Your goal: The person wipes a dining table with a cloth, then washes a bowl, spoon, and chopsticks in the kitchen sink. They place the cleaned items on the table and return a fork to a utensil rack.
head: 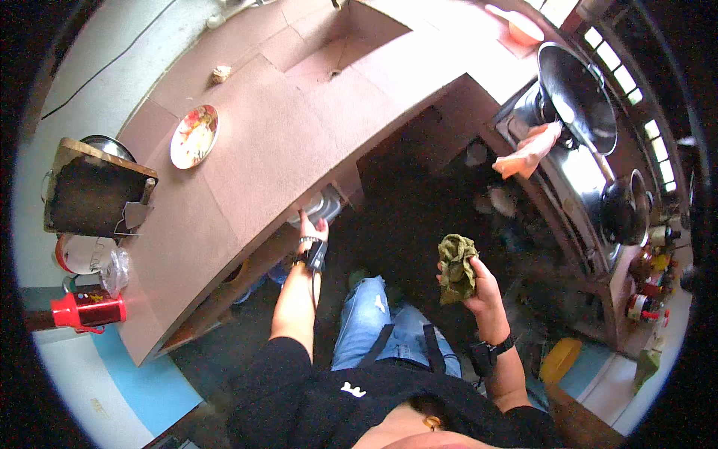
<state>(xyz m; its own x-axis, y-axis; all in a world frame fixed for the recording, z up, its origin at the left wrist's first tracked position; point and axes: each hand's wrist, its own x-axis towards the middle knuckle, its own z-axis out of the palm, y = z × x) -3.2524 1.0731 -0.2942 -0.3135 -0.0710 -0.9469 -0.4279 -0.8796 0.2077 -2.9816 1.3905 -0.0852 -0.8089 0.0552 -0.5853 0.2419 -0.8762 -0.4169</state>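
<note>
My right hand grips a crumpled olive-green cloth in front of my right side, above the dark floor. My left hand reaches under the front edge of the tiled counter. At its fingertips are shiny rounded vessels, apparently metal, partly hidden by the counter edge and the hand. Whether my fingers grip them or only touch them I cannot tell. A decorated plate with something on it stands on the counter, left of my left hand.
A sink basin is set into the counter at the back. At left stand a chopping board and a red thermos flask. A large wok rests on the stove at right, with a pink cloth and a second pan nearby.
</note>
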